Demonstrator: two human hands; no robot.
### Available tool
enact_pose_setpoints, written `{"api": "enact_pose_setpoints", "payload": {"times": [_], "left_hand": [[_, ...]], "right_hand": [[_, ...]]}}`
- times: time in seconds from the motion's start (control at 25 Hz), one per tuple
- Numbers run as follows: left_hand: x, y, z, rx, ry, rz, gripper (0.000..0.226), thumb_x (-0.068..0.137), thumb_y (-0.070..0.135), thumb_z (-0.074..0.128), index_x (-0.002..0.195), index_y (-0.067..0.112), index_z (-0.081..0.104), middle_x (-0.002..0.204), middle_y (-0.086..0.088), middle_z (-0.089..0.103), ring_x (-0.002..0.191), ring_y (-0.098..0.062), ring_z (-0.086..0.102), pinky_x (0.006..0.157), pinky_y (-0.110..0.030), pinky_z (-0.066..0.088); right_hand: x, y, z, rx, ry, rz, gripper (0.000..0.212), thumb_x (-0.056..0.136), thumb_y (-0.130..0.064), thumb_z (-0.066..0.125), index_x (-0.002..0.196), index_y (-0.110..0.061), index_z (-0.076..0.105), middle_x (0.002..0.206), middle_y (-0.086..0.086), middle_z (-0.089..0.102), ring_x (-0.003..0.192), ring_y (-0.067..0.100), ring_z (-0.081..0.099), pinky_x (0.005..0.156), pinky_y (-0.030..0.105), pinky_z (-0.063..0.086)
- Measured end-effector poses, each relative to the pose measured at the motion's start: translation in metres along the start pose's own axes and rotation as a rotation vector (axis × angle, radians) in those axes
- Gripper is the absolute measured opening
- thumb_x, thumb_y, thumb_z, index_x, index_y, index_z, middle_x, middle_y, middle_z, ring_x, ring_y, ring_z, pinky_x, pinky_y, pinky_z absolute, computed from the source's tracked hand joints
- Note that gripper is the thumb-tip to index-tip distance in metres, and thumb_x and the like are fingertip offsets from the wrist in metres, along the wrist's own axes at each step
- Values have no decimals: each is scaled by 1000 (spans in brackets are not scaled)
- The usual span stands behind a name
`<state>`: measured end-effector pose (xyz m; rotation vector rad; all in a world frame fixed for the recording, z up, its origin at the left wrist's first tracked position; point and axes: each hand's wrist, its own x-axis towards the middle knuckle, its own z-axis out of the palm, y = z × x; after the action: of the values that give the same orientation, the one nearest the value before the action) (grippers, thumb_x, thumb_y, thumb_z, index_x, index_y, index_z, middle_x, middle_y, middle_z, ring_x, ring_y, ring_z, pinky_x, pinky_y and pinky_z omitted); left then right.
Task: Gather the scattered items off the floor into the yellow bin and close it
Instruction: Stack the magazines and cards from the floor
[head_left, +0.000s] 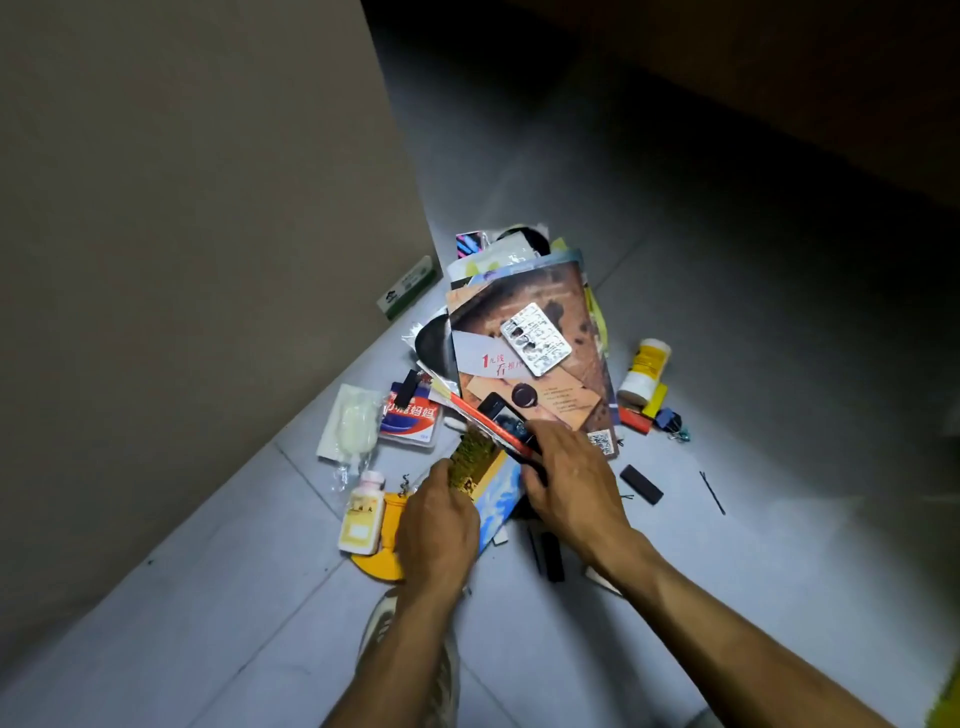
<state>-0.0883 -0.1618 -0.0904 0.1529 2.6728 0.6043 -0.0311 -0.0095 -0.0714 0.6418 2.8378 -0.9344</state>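
Observation:
A pile of magazines and booklets (530, 332) lies on the grey tiled floor, with a silver blister pack (535, 338) on the top cover. My left hand (439, 525) grips the near edge of a yellow-patterned booklet (470, 462) in the pile. My right hand (571, 478) holds the near edge of the pile by a red strip and a black phone-like item (506, 423). Around the pile lie a pale pill bottle (363, 514), a yellow disc (382, 564), a white-and-yellow bottle (644, 369) and a black block (641, 484). The yellow bin shows only as a sliver (948, 696) at the bottom right.
A beige wall or cabinet side (182, 234) stands at the left, with a green-and-white box (408, 288) at its foot. A clear packet (348, 428), a red-and-blue pouch (410, 415), a binder clip (670, 420) and a hairpin (711, 491) lie on the floor. My shoe (384, 613) is under my arms.

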Motion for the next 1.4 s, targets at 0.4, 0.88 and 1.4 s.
{"api": "enact_pose_setpoints", "payload": {"times": [0.4, 0.88, 1.4], "left_hand": [[7, 0, -5, -314, -100, -56, 30, 83, 30, 73, 112, 26, 64, 110, -2, 69, 98, -18, 64, 87, -40, 52], [17, 5, -26, -876, 142, -413, 59, 93, 10, 61, 143, 32, 39, 144, -5, 51, 118, -27, 59, 94, -40, 52], [4, 1, -42, -958, 242, -445, 48, 93, 3, 58, 115, 45, 59, 120, 2, 64, 90, -16, 70, 60, -25, 56]], "right_hand": [[3, 6, -4, 324, 47, 149, 12, 97, -11, 46, 96, -23, 44, 87, 0, 60, 73, 19, 55, 59, 27, 39], [-15, 31, 28, 103, 19, 232, 24, 90, -37, 62, 101, -20, 49, 104, 5, 61, 94, 24, 53, 68, 31, 36], [-25, 31, 36, 192, -110, 131, 16, 93, -29, 58, 98, -29, 43, 94, -5, 58, 81, 22, 55, 62, 29, 35]]}}
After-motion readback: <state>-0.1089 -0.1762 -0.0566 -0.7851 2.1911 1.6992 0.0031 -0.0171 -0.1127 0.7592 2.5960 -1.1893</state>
